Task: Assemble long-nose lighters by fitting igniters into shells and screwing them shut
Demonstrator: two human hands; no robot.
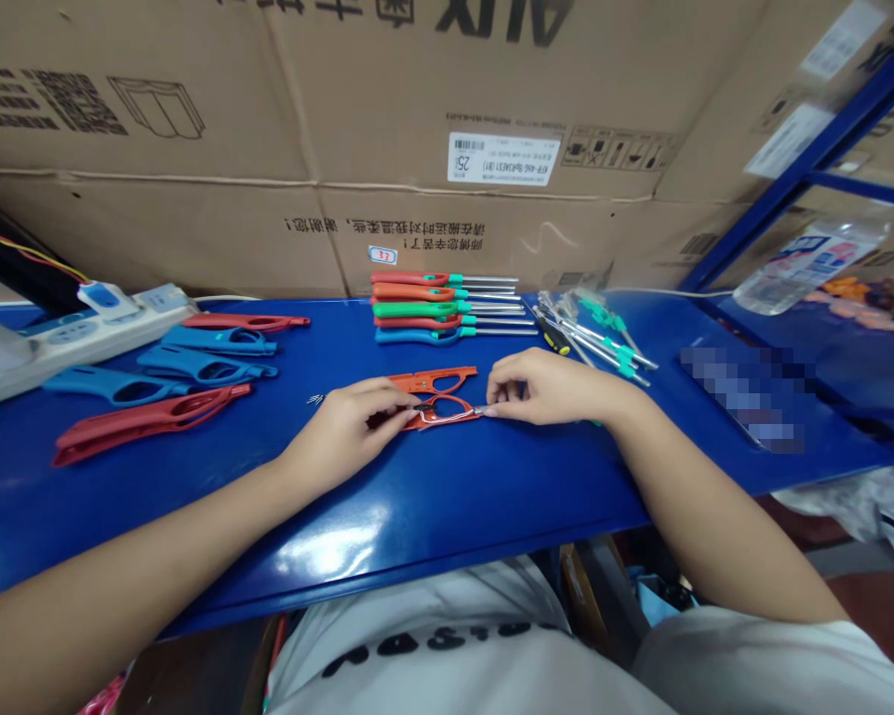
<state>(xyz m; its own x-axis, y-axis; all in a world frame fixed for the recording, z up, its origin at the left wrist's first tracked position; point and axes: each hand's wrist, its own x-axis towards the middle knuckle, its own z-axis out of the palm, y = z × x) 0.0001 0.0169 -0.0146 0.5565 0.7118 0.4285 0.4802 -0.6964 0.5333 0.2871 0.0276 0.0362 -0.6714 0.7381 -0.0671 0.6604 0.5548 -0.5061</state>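
Two orange lighter shell halves lie in front of me on the table. My left hand (pixel 354 425) pinches at the near orange shell half (pixel 458 415), by a small black part (pixel 426 405) in it. A thin white wire (pixel 439 418) runs along this half towards its right end. There my right hand (pixel 558 385) has thumb and forefinger closed on a small grey metal piece (pixel 480 409); the palm hides most of what lies beyond. Just behind rests the far orange shell half (pixel 424 379), apart from my fingers. Some small metal pins (pixel 315 399) lie left of my left hand.
Assembled lighters (pixel 417 310) lie in a row at the back. Right of them are metal tubes with green collars (pixel 611 348) and a screwdriver (pixel 552 333). Red and blue shells (pixel 149 417) and a power strip (pixel 96 333) occupy the left. A bottle (pixel 805 263) stands right, before cardboard (pixel 387 129).
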